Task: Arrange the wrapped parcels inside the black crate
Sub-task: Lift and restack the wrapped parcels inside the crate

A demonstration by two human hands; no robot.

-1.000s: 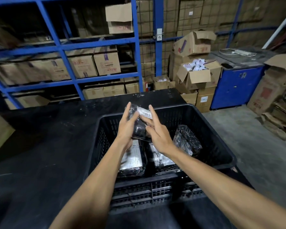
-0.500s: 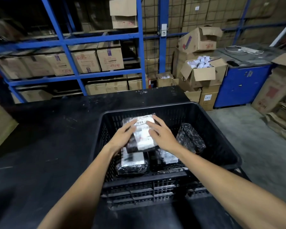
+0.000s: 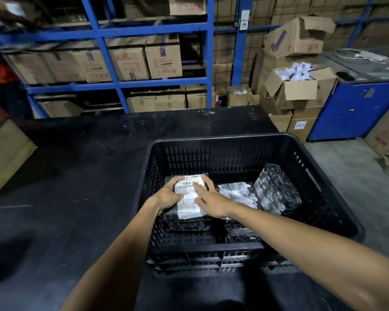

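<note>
A black slatted crate stands on a black table. Inside its left part, a wrapped parcel with a white barcode label lies flat on top of another wrapped parcel. My left hand grips the labelled parcel's left edge. My right hand rests on its right side with fingers spread over the label. A second labelled parcel lies flat in the middle. A third parcel in clear wrap leans tilted at the right.
The black table spreads to the left and behind the crate. Blue shelving with cardboard boxes fills the back. Open cartons and a blue cabinet stand at the right, on a concrete floor.
Both hands have brought the labelled parcel down from above the crate and laid it flat on the parcel at the left. The view has shifted, so the crate sits further right.
</note>
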